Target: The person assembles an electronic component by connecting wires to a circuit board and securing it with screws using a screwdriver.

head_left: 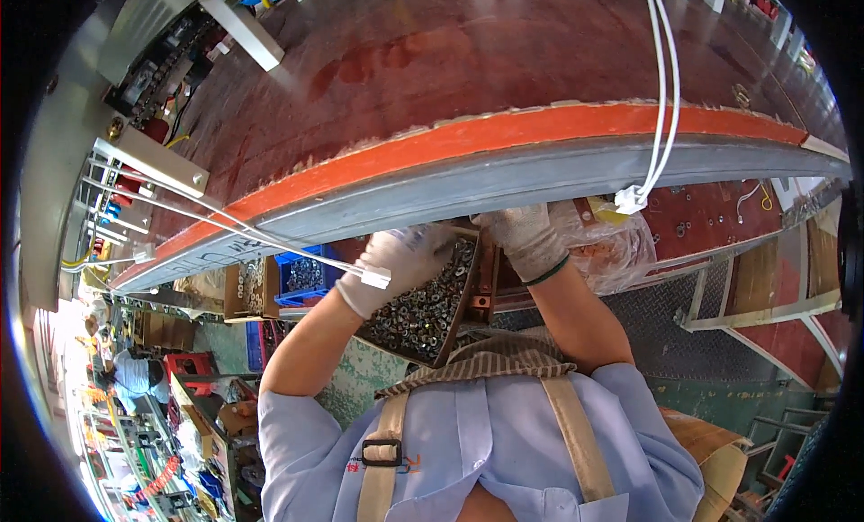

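Both my hands wear pale work gloves and are under the near edge of a raised shelf. My left hand (396,263) is over an open box of metal nuts and washers (418,319), its fingers bent together above the box's far part. Whatever lies between those fingers is too small to make out. Just right of the box, my right hand (524,241) is closed beside a brown metal bar (483,279). The shelf edge partly covers its fingers, and what they hold is hidden. A dark band circles the right wrist.
Across the front runs the red-topped shelf (468,63) with its grey edge. White cables with connectors (628,198) hang over it. Left of my hands are a blue bin (304,274) and a cardboard box (250,288) of small parts. Clear plastic wrap (616,252) lies to the right.
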Action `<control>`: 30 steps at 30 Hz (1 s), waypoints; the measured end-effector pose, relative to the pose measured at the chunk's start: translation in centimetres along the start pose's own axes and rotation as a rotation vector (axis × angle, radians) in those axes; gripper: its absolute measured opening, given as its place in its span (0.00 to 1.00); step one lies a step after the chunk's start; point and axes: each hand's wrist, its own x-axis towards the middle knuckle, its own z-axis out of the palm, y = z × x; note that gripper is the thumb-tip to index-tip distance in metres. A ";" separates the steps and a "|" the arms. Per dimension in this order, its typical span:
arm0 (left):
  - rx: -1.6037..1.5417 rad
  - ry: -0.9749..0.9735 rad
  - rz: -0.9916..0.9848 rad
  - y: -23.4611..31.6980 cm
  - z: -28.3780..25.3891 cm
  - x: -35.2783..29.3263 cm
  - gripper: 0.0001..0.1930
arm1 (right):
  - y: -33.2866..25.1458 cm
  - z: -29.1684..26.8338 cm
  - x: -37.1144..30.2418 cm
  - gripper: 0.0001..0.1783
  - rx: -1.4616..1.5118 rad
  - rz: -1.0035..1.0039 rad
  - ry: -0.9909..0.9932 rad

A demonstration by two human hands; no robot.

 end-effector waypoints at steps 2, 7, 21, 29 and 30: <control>-0.068 0.246 0.021 -0.5 -1.9 0.9 0.13 | -0.9 -0.4 0.4 0.21 -0.061 -0.097 0.013; 0.121 0.731 0.125 -0.6 -3.1 7.0 0.13 | -2.0 -0.6 0.9 0.20 0.736 0.206 0.159; 0.288 0.817 0.199 -4.9 -1.4 6.2 0.12 | -2.3 -0.6 2.1 0.16 2.295 1.032 0.070; -0.025 -0.266 0.001 0.5 -2.4 -4.3 0.18 | 0.3 2.5 -0.2 0.14 2.216 0.821 0.052; -0.029 -0.262 0.005 0.1 -0.6 -4.6 0.18 | 0.3 2.3 -0.2 0.15 1.912 0.705 0.059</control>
